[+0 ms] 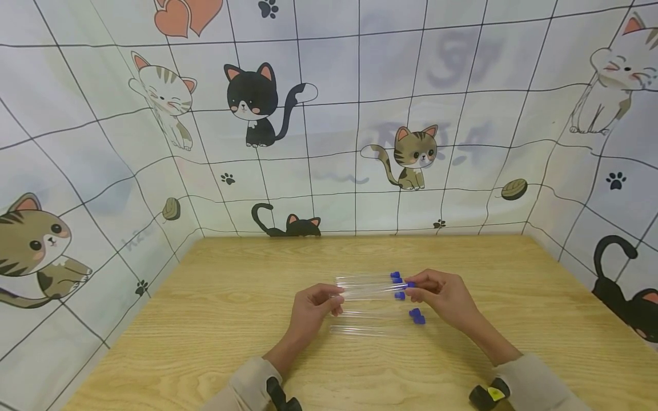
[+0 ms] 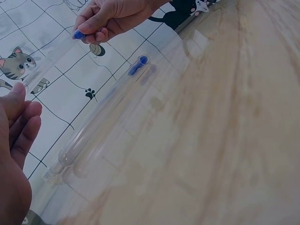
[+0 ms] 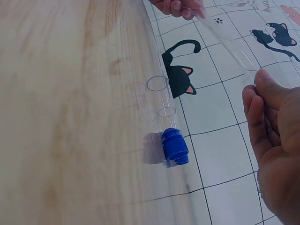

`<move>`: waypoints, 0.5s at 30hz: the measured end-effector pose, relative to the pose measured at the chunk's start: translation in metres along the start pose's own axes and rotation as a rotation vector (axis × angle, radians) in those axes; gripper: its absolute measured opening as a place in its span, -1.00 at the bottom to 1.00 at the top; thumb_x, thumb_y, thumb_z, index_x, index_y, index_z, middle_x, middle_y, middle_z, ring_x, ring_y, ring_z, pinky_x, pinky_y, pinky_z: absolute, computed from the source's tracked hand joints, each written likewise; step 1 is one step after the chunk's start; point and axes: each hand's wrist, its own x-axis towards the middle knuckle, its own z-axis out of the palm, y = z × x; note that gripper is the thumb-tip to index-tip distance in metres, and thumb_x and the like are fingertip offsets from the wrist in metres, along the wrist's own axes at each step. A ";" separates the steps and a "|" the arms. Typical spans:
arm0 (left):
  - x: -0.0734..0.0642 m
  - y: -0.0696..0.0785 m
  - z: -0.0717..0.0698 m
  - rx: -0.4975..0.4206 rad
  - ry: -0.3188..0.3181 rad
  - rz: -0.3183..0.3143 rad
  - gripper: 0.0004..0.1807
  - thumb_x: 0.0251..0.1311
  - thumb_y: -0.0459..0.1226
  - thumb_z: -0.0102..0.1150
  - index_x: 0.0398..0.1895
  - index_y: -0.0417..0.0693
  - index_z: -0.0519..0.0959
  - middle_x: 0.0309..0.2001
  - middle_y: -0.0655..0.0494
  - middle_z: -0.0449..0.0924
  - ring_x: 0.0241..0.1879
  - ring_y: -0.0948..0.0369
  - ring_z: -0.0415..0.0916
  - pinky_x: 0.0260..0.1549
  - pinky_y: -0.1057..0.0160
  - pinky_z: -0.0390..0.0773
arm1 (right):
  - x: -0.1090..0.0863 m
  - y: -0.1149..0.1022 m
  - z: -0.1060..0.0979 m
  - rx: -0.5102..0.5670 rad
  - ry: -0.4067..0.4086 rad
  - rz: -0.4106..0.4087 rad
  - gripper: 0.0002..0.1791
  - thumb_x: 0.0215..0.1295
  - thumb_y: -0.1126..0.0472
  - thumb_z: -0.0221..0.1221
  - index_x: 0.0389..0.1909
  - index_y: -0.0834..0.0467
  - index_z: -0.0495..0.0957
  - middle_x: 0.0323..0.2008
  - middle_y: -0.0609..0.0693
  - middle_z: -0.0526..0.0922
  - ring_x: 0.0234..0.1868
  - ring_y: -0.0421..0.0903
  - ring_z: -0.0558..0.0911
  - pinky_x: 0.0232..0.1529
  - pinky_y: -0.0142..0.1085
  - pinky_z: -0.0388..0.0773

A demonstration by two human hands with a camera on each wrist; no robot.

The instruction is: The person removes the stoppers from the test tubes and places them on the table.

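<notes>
Between my two hands is a clear test tube (image 1: 377,288), clear of the table and roughly level. My left hand (image 1: 311,311) holds its left end between thumb and fingers. At the right end, my right hand (image 1: 448,298) pinches a blue cap (image 1: 410,285), which sits at the tube's mouth; the fingertips partly hide it. In the left wrist view the same blue cap (image 2: 78,34) shows under the right thumb. Below the hands, more clear tubes (image 1: 357,330) lie side by side on the table.
Several blue caps lie near the tubes' right ends: some behind (image 1: 395,275), a small group in front (image 1: 417,317). In the right wrist view a ridged blue cap (image 3: 175,146) lies close by. A wooden table (image 1: 231,342) meets cat-print cloth walls (image 1: 334,137).
</notes>
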 end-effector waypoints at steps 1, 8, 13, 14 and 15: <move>0.000 0.000 0.000 -0.002 0.001 0.001 -0.84 0.18 -0.49 0.20 -0.18 -0.38 0.61 -0.48 -0.34 0.56 -0.49 0.02 0.57 -0.41 0.20 0.59 | 0.000 0.000 0.000 0.003 0.002 -0.006 -0.79 0.20 0.14 0.30 -0.18 0.12 0.65 -0.41 0.15 0.69 -0.36 0.06 0.68 -0.38 -0.16 0.62; 0.000 -0.001 0.000 -0.002 0.001 0.002 -0.81 0.19 -0.48 0.20 -0.15 -0.46 0.58 -0.48 -0.34 0.56 -0.49 0.07 0.57 -0.41 0.24 0.59 | 0.000 0.000 0.001 -0.029 0.014 -0.028 -0.80 0.21 0.15 0.30 -0.18 0.12 0.65 -0.43 0.11 0.70 -0.39 0.03 0.67 -0.41 -0.18 0.61; 0.000 -0.002 0.000 -0.008 0.008 0.000 -0.85 0.19 -0.47 0.21 -0.18 -0.34 0.62 -0.47 -0.30 0.57 -0.49 0.12 0.56 -0.42 0.25 0.58 | -0.002 -0.011 0.003 -0.059 0.034 -0.049 -0.85 0.22 0.28 0.28 -0.19 0.19 0.64 -0.47 -0.05 0.70 -0.43 -0.07 0.67 -0.45 -0.24 0.60; 0.000 -0.002 0.000 -0.011 0.010 -0.001 -0.85 0.18 -0.47 0.21 -0.18 -0.32 0.63 -0.47 -0.30 0.57 -0.49 0.12 0.56 -0.42 0.26 0.58 | -0.003 -0.015 0.003 -0.061 0.036 -0.054 -0.85 0.22 0.31 0.27 -0.19 0.21 0.64 -0.48 -0.07 0.69 -0.44 -0.10 0.67 -0.45 -0.26 0.60; 0.000 -0.002 0.000 -0.011 0.010 -0.001 -0.85 0.18 -0.47 0.21 -0.18 -0.31 0.63 -0.47 -0.29 0.57 -0.49 0.13 0.56 -0.42 0.26 0.58 | -0.003 -0.019 0.003 -0.061 0.035 -0.058 -0.85 0.22 0.33 0.27 -0.19 0.23 0.64 -0.49 -0.09 0.69 -0.44 -0.12 0.66 -0.45 -0.27 0.60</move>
